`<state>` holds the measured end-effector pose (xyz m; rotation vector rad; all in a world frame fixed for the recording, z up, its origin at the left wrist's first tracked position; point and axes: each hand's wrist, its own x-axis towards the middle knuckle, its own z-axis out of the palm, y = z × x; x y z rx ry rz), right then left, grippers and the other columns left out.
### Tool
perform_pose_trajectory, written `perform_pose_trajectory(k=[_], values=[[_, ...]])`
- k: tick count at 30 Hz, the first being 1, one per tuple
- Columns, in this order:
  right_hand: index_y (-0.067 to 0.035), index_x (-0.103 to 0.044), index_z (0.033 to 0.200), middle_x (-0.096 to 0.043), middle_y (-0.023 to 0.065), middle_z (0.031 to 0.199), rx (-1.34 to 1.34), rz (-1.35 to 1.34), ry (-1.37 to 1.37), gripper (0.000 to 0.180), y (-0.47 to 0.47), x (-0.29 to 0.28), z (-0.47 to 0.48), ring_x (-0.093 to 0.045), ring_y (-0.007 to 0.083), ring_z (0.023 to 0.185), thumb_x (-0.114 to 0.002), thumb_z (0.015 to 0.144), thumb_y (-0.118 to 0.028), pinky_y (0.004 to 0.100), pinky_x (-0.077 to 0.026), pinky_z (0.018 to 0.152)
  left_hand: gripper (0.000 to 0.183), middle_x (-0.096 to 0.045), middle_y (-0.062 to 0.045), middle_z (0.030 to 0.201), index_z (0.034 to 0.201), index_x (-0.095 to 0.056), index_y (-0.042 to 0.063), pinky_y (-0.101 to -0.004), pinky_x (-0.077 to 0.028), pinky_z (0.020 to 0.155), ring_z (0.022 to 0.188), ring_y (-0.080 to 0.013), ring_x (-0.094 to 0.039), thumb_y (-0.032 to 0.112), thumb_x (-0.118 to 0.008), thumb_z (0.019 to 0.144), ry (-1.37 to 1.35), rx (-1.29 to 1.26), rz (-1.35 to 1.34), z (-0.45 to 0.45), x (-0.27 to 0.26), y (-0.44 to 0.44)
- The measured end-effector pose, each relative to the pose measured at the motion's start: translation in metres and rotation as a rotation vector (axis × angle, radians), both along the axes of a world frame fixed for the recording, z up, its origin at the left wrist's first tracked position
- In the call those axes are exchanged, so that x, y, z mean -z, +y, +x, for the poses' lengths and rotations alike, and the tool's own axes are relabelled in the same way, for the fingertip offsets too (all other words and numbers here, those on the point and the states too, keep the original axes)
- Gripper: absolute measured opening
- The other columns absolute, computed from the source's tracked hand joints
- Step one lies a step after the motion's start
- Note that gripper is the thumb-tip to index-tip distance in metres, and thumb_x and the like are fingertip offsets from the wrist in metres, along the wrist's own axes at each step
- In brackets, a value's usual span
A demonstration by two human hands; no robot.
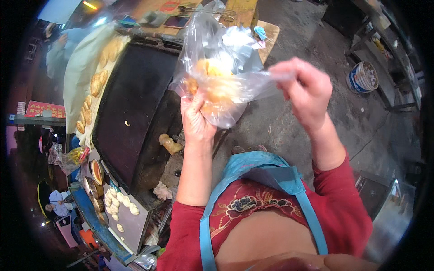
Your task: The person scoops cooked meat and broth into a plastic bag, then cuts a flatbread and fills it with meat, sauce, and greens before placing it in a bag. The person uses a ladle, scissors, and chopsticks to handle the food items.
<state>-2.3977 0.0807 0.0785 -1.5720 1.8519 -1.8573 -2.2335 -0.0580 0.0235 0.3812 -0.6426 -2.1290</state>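
Note:
A clear plastic bag [257, 87] with golden flatbreads [215, 69] inside it is in front of me, above the floor. My left hand [197, 118] grips the lower left of the bag, thumb on the near side. My right hand [307, 89] is raised on the right and pinches a stretched edge of the bag, drawn out sideways; it is somewhat blurred. Bright glare on the plastic hides part of the contents. Left of the bag lies a large dark griddle [139, 84] with a small scrap of dough [127, 123] on it.
Baked flatbreads [98, 83] line a cloth [76, 78] beyond the griddle. Raw dough pieces [115, 201] lie on a board [130, 230]. Tongs [206, 11] and a phone [177, 21] rest on the wooden table [149, 10]. A bucket [362, 77] stands on the floor at right.

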Motion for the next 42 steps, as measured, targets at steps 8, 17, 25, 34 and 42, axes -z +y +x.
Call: perform_pose_trajectory(k=[8,17,25,34,42], values=[[-0.008,-0.066,0.084,-0.055,-0.009,0.067,-0.594,0.387,-0.47,0.011,-0.125,-0.065,-0.032,-0.043,-0.0004,0.056,-0.069,0.074,-0.013,0.0161,-0.03,0.049,0.052,-0.055,-0.014,0.12,0.126,-0.043,0.002,-0.0419,-0.05,0.091,0.108,-0.0272,-0.057,-0.004,-0.062,0.079,-0.08,0.192,-0.17,0.014,-0.024,-0.055],[-0.003,-0.056,0.087,-0.06,0.0083,0.071,-1.1,0.133,-0.557,0.017,-0.24,-0.145,-0.102,-0.058,0.0132,0.061,-0.069,0.077,-0.007,0.026,-0.05,0.053,0.043,-0.054,-0.016,0.12,0.126,-0.044,0.004,-0.0433,-0.048,0.088,0.106,-0.0313,-0.056,0.01,-0.056,0.085,0.145,0.119,-0.034,-0.041,-0.085,-0.159],[-0.002,-0.057,0.113,-0.061,0.0052,0.092,-0.495,-0.083,-0.291,0.036,-0.308,-0.048,-0.168,-0.059,0.0107,0.078,-0.063,0.079,-0.009,0.0222,-0.048,0.068,0.029,-0.062,-0.014,0.097,0.109,-0.057,0.009,-0.0395,-0.047,0.072,0.084,-0.0288,-0.06,0.021,-0.062,0.083,-1.256,-1.371,-1.445,-0.148,-0.189,-0.351],[-0.003,-0.059,0.089,-0.056,-0.0014,0.068,-0.118,0.449,-0.739,0.011,-0.228,0.146,-0.237,-0.054,0.0059,0.063,-0.058,0.079,0.001,0.0199,-0.039,0.054,0.03,-0.061,-0.009,0.11,0.118,-0.053,0.007,-0.0399,-0.048,0.087,0.101,-0.0246,-0.058,0.016,-0.051,0.09,0.088,-0.787,-0.244,-0.09,-0.087,-0.613],[-0.004,-0.058,0.083,-0.055,-0.001,0.066,-0.031,0.488,-0.725,0.003,-0.209,0.178,-0.259,-0.053,0.0079,0.059,-0.057,0.081,-0.002,0.0209,-0.04,0.051,0.035,-0.056,-0.013,0.115,0.118,-0.051,0.001,-0.0426,-0.046,0.093,0.108,-0.0298,-0.054,0.009,-0.053,0.084,-0.175,-0.956,-0.388,-0.063,-0.07,-0.69]])
